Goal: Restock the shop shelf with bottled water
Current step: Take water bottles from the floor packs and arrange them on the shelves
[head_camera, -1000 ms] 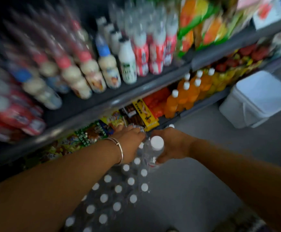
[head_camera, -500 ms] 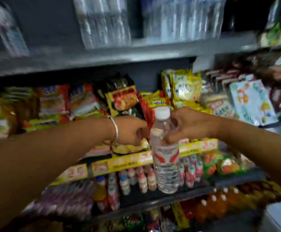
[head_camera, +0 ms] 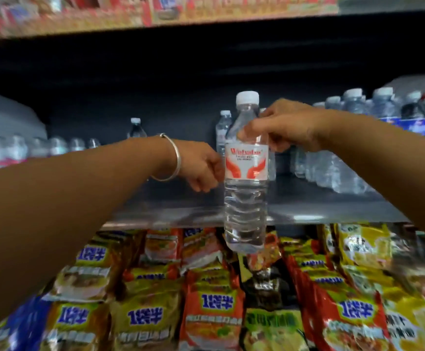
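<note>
Bottled water [head_camera: 245, 173] hangs upright in front of the shelf [head_camera: 307, 206], its long axis vertical, cap up, base below the shelf edge and over the snack packets [head_camera: 206, 287]. The right hand [head_camera: 290, 127] pinches it at the shoulder from the right side — the nearer grip. The left hand [head_camera: 201, 165] sits curled just beside the label; whether it touches or holds anything is unclear. The bare patch of shelf lies behind the bottle — between loose bottles at the back [head_camera: 223, 127] and the rows on the right [head_camera: 345, 148] — so the base likely needs lifting clear of the edge first.
</note>
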Demonstrator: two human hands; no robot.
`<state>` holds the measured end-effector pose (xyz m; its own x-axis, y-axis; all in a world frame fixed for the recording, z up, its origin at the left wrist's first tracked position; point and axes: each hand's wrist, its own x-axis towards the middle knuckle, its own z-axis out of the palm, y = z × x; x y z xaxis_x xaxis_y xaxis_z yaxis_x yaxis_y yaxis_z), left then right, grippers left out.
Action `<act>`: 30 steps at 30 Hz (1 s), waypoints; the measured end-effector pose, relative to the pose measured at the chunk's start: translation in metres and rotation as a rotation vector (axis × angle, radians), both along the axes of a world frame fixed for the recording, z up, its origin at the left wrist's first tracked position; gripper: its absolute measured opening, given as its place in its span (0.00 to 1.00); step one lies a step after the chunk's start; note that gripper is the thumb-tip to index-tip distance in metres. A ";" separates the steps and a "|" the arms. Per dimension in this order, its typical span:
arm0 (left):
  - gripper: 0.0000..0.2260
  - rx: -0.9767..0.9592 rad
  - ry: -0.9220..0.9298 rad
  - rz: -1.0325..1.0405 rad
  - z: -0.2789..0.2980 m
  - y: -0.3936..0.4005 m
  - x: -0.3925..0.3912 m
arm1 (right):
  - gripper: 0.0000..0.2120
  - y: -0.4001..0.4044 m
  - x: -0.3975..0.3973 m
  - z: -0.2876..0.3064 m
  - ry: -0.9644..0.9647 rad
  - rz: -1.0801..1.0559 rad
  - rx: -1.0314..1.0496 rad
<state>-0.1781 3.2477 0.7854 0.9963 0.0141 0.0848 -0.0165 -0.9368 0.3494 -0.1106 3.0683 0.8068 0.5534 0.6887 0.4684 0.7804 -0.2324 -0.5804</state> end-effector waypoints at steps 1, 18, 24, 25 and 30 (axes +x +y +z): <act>0.06 -0.009 -0.010 0.016 0.006 0.015 0.002 | 0.14 0.015 0.004 0.008 -0.007 0.000 0.012; 0.09 -0.043 -0.075 0.177 0.011 0.186 0.078 | 0.19 0.213 0.097 0.057 0.032 0.012 0.110; 0.05 -0.079 -0.085 0.279 -0.001 0.226 0.102 | 0.17 0.262 0.132 0.042 0.002 0.049 0.054; 0.04 -0.077 -0.082 0.293 -0.003 0.232 0.105 | 0.16 0.271 0.138 0.040 0.018 0.060 0.063; 0.05 -0.026 -0.086 0.364 -0.008 0.263 0.119 | 0.14 0.312 0.159 0.035 0.081 0.085 0.097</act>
